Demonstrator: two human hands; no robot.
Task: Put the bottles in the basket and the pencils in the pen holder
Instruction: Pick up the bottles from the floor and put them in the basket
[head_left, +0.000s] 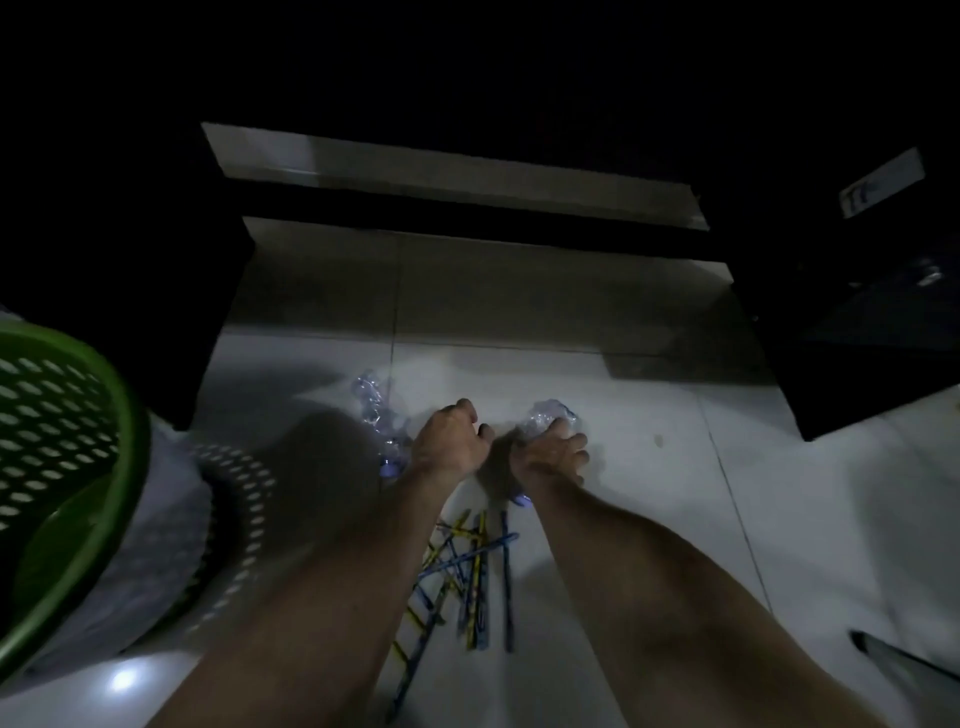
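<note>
I look down in dim light at a pale tiled floor (649, 364) and two bare forearms reaching forward over it. My right hand (551, 451) is wrapped around a clear, crinkled plastic bottle (545, 415) that lies on the tiles near the middle of the lit patch, its bluish cap end (521, 500) showing below my wrist. My left hand (453, 440) is curled closed just beside it, against a second clear plastic bottle (378, 410) lying to its left; I cannot tell whether the fingers actually hold that one. A loose heap of blue and yellow pencils (462, 571) lies crossed on the floor between my forearms, nearer to me than the bottles. A green perforated plastic basket (57, 447) sits at the far left, cut off by the frame edge, well apart from the bottles. As far as I can judge, the task is barely begun: the part of the basket I can see looks empty, both bottles are on the floor, and every pencil remains loose. I see no pen holder anywhere. Dark furniture surrounds the lit floor, and a dark object at the lower right edge is too dim to identify.
</note>
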